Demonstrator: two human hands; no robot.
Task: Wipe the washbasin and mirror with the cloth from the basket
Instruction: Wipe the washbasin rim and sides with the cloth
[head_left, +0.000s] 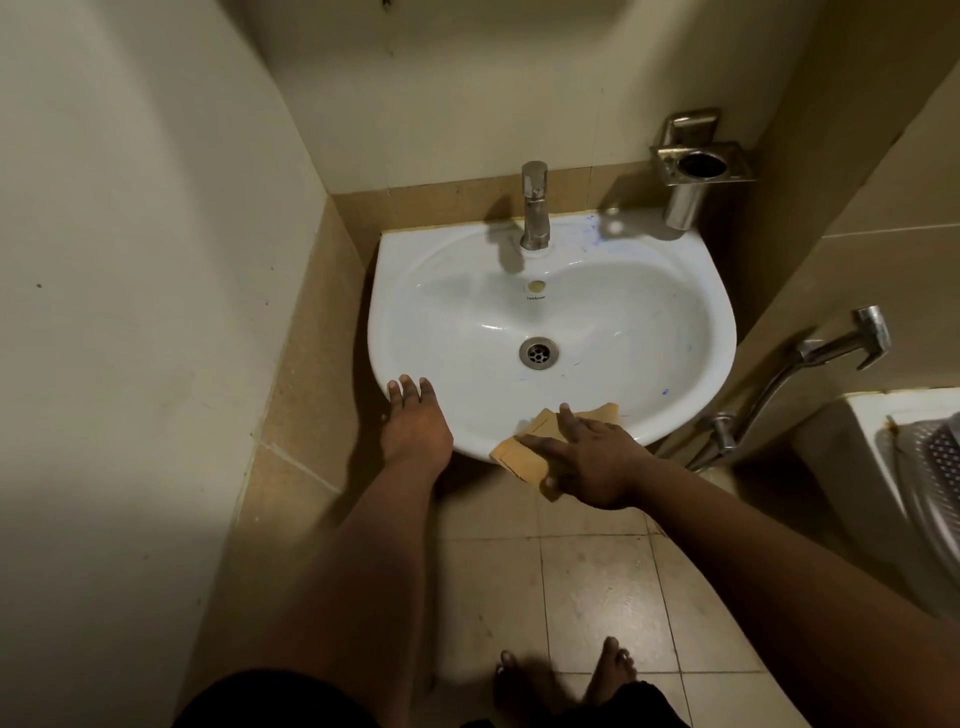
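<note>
— Pressing flat, the right hand (587, 457) holds the tan cloth (524, 447) against the washbasin (649, 332) front rim, fingers spread straight.
— And the left hand (415, 421)?
— Fingers apart and open, resting on the rim's near-left edge, beside the drain (538, 353). Tap (535, 208) stands at the back.

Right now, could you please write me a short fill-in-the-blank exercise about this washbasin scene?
1. The right hand presses a ____ cloth on the washbasin front rim.
2. The left hand rests flat on the basin's ____ rim.
3. The tap stands directly behind the ____ hole.

Missing words: yellow; front left; overflow
</note>
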